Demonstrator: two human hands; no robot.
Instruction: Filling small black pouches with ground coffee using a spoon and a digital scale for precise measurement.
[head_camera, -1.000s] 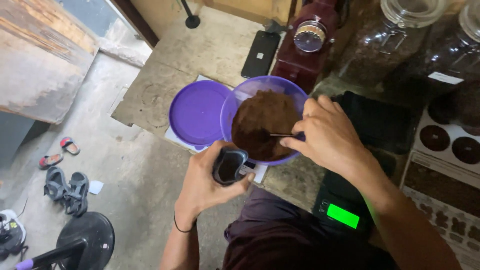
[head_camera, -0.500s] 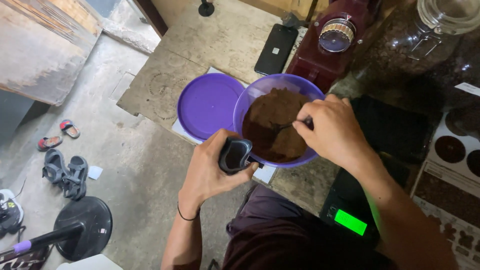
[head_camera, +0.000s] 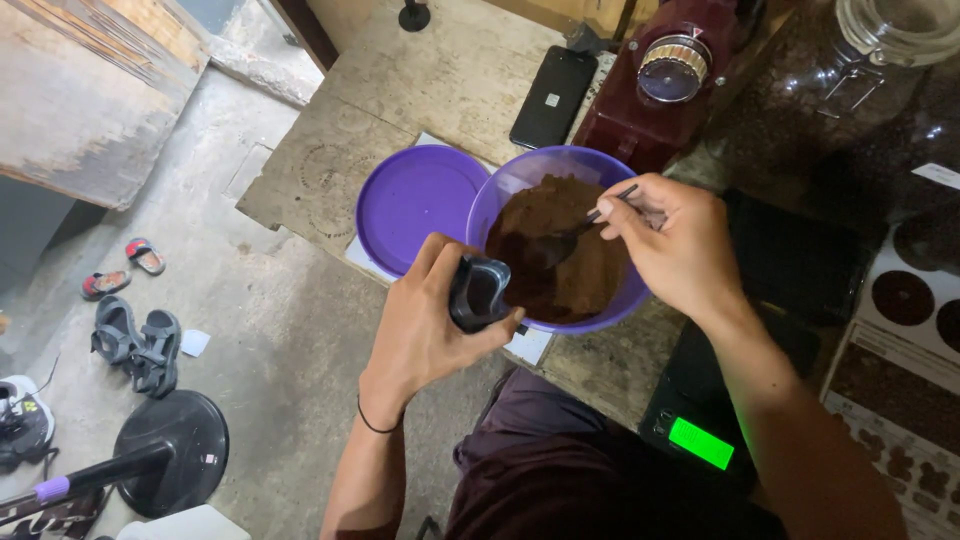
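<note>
My left hand (head_camera: 425, 325) grips a small black cup (head_camera: 480, 293) and holds it against the near rim of a purple bowl (head_camera: 510, 185) filled with dark brown ground powder (head_camera: 565, 250). My right hand (head_camera: 675, 245) pinches the handle of a thin dark spoon (head_camera: 575, 232), whose tip rests in the powder close to the cup's mouth. The bowl's purple lid (head_camera: 415, 205) lies flat just left of the bowl on the worn wooden table (head_camera: 320, 165).
A black phone (head_camera: 553, 95) lies on the table behind the bowl, beside a dark red grinder (head_camera: 665, 85). Large glass jars (head_camera: 860, 90) stand at the right. A scale with a green display (head_camera: 700, 442) sits near my lap. Sandals (head_camera: 135, 340) lie on the concrete floor at the left.
My right hand has drawn the spoon back and lifted its handle, with the tip now angled toward the cup. My left hand holds the cup in the same spot.
</note>
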